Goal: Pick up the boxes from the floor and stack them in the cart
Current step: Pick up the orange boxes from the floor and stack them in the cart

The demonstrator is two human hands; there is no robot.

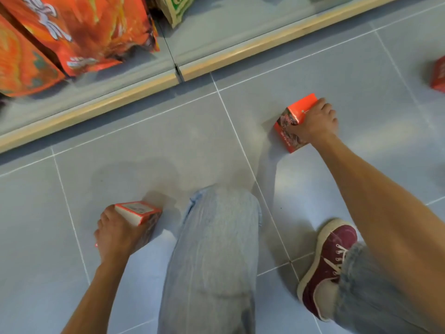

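We are crouched on the tiled floor (144,145) with a box in each hand. Our left hand (115,233) is wrapped around a small red box (139,213) near our knee, fingers closed on its side; whether it sits on the tiles or is just lifted we cannot tell. Our right hand (315,121) is closed over a second red box (292,124) standing farther out, toward the shelf's wooden edge (134,91). A third box (438,73) lies at the floor's far right. The cart is out of view. To lift cleanly, we should keep both grips square on opposite faces, raise straight up, then stand before turning.
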